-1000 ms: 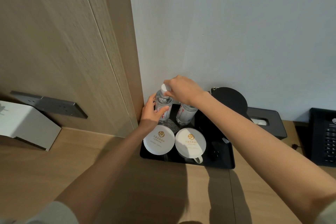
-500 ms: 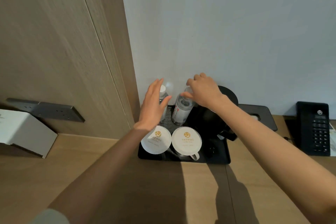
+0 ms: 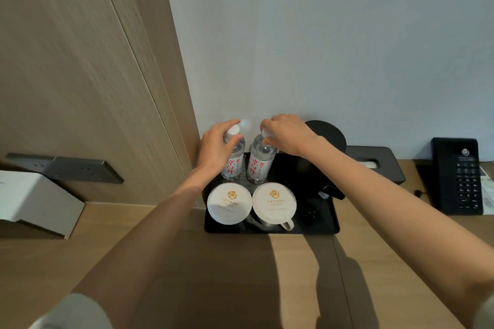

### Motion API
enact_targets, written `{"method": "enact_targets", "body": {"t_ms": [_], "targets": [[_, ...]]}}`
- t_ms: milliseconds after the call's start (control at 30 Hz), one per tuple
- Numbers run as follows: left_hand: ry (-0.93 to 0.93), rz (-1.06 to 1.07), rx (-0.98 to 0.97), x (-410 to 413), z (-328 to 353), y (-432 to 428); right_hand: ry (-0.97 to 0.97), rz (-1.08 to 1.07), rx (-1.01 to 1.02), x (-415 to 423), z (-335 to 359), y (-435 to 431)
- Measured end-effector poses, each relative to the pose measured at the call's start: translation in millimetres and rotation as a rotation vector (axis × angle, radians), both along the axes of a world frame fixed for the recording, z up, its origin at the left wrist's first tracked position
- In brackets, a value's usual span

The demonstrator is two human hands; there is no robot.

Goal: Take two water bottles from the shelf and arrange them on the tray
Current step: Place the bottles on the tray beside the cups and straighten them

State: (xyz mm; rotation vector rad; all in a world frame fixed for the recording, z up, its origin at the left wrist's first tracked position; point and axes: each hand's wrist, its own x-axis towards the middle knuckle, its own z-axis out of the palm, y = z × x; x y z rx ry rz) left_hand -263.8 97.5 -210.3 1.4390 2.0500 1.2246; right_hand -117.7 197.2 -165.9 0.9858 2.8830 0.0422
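Two clear water bottles with red lettering stand upright side by side at the back of a black tray (image 3: 324, 230) on the wooden counter. My left hand (image 3: 215, 148) wraps the neck of the left bottle (image 3: 234, 164), just below its white cap. My right hand (image 3: 288, 133) pinches the cap of the right bottle (image 3: 258, 165) from above. Both bottles rest on the tray, close together but apart.
Two cups with white paper lids (image 3: 229, 203) (image 3: 274, 203) stand at the tray's front. A black kettle (image 3: 324, 139) fills the tray's right side. Beyond are a black tissue box (image 3: 374, 163) and a black phone (image 3: 458, 176). A white box (image 3: 32, 200) sits far left under a socket strip (image 3: 64, 167).
My left hand, open beside the left bottle half a second ago, has closed on its neck. My right hand has settled its fingers on the right bottle's cap.
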Motion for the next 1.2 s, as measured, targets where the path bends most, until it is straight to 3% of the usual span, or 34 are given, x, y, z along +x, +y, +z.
{"method": "enact_targets", "body": {"t_ms": [300,1033,1200], "targets": [[-0.049,0.024,-0.058,-4.7,-1.5,2.5,0.097,-0.192,-0.154,3.7,-2.5,-5.3],[0.072,-0.024,-0.130,-3.9,6.6,4.0,0.043,-0.177,-0.281,0.1,0.6,0.8],[0.074,-0.017,-0.150,-3.2,5.8,6.2,0.114,-0.234,-0.311,-1.2,0.1,-1.2]]}}
